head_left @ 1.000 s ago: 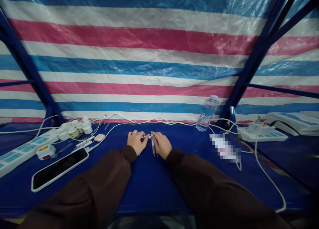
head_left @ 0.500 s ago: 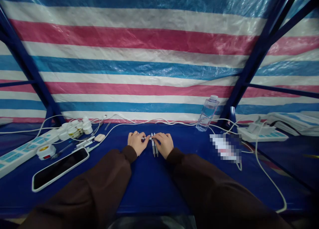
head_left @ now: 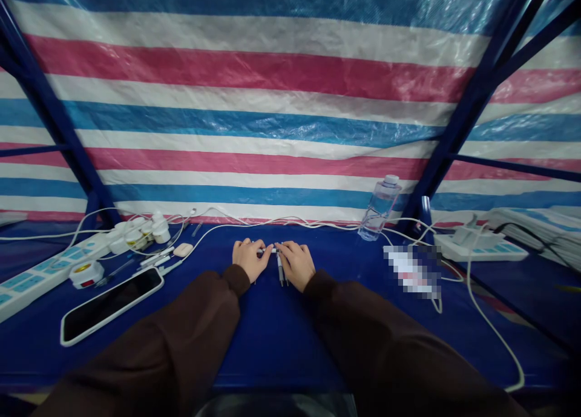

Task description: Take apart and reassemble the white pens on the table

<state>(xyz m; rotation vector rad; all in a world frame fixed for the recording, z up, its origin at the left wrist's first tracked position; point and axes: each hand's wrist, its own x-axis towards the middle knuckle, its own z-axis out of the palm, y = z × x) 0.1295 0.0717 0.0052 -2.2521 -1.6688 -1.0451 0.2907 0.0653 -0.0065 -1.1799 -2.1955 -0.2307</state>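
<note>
At the middle of the blue table, my left hand (head_left: 250,259) is closed, with thumb and fingertips pinching a slim white-and-dark pen (head_left: 262,251) that lies roughly crosswise. My right hand (head_left: 296,264) is right beside it, its fingers bent and closed around the upper end of a grey-white pen (head_left: 280,270) pointing toward me. Part of a second pen shows under the right hand's edge; the fingers hide the rest. The fingertips of both hands almost meet. Dark thin tips show below the left hand, too small to name surely.
A phone (head_left: 112,306), a power strip (head_left: 54,272), a plug adapter (head_left: 86,274) and several pens (head_left: 157,258) lie on the left. To the right stand a clear bottle (head_left: 379,209) and another power strip (head_left: 481,247), with white cables running along the back. A striped tarp (head_left: 272,120) hangs behind.
My right hand has shifted slightly left over the pens, covering more of the second one. The left hand keeps its pinch on the crosswise pen. The view has moved slightly.
</note>
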